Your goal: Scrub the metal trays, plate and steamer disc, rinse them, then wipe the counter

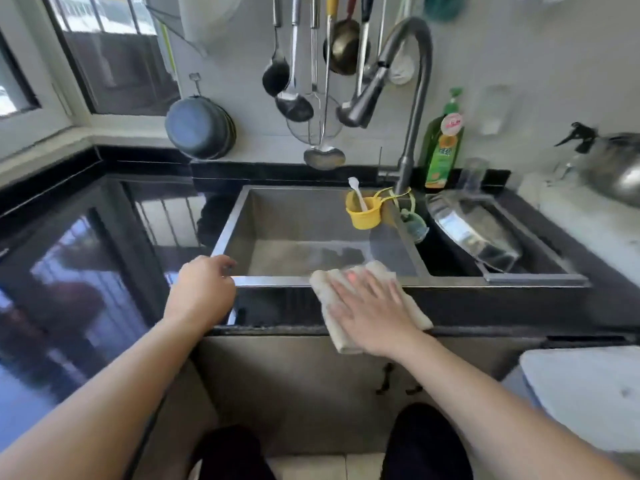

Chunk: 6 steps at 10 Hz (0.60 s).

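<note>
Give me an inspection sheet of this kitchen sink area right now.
Surface: glossy black counter, reflective.
Job's things: cloth flat on the sink's front rim; metal trays stacked in the right basin.
Clutter: yellow cup hung in the sink; soap bottle behind.
Hands: right hand pressing flat on the cloth; left hand resting at the sink's corner, loosely curled.
Cables: nothing seen.
Surroundings: tap, hanging ladles, window.

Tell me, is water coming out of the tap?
Off. No stream falls from the faucet spout into the sink, and the basin below holds no running water.
</note>
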Available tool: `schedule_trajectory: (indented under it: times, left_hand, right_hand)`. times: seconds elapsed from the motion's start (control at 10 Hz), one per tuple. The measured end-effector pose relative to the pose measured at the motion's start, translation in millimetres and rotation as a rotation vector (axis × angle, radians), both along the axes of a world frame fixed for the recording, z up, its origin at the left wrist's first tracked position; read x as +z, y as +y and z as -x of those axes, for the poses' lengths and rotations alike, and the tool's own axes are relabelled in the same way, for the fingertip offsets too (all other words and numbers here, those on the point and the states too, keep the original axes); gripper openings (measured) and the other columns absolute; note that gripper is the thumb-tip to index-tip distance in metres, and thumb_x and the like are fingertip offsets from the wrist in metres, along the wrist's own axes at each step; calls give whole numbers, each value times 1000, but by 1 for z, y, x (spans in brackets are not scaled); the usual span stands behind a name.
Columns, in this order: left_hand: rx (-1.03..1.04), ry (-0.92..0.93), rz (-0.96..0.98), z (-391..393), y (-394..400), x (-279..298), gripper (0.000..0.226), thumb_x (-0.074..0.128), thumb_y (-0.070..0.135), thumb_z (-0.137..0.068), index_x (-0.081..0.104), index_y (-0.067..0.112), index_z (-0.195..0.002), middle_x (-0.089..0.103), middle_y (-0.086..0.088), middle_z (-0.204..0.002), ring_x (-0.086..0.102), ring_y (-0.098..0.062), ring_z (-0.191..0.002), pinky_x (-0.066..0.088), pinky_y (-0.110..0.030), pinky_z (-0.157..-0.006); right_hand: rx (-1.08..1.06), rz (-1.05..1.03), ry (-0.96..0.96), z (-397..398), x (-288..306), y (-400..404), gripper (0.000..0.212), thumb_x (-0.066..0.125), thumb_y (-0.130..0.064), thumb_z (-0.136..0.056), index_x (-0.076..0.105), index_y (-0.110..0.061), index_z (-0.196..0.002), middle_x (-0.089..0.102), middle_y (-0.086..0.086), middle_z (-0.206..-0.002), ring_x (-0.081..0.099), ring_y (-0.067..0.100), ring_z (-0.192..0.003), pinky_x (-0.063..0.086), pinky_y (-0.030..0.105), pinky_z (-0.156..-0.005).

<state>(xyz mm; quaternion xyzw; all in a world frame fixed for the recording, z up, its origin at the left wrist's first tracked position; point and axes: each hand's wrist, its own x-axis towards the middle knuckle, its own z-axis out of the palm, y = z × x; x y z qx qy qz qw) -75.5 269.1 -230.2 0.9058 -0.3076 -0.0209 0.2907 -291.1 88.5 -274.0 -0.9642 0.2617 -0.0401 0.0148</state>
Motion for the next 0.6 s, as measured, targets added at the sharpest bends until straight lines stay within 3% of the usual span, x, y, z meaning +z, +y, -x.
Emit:
schedule_trajectory:
  times: [0.1, 0.2, 0.5, 0.6]
  left_hand:
    - [-108, -35, -31, 15, -37, -8, 44, 53, 8, -90, 71, 23, -127, 62, -7, -135, 54, -30, -126, 48, -42, -104]
    - [-169, -49, -142, 20, -62, -16, 48, 52, 9, -92, 66, 23, -136, 54, -10, -142, 42, -31, -136, 39, -42, -111]
    - [-153, -31, -250, 27, -80, -32, 44, 50, 23, -102, 58, 25, -145, 49, -10, -148, 34, -35, -141, 33, -41, -116]
    - [-161, -19, -260, 24, -88, -12, 50, 49, 19, -99, 54, 27, -148, 47, -9, -149, 35, -33, -141, 37, -42, -115]
  right_hand:
    - [-251, -83, 111, 77, -5, -67, 62, -2, -63, -97, -7, -47, -156, -1, -8, -169, -7, 21, -155, 2, 56, -122]
    - [-346, -74, 189, 91, -3, -93, 63, 0, -60, -101, -13, -39, -159, -15, -4, -169, -16, 27, -155, -4, 54, -123]
    - [-251, -264, 204, 23, 15, -144, 50, 16, -48, -107, 23, -40, -157, -12, -6, -170, -15, 27, -155, 6, 54, -123]
    - [-227, -280, 253, 19, 29, -145, 53, 19, -45, -107, 19, -34, -159, -13, -1, -170, -16, 31, -155, 4, 56, -123]
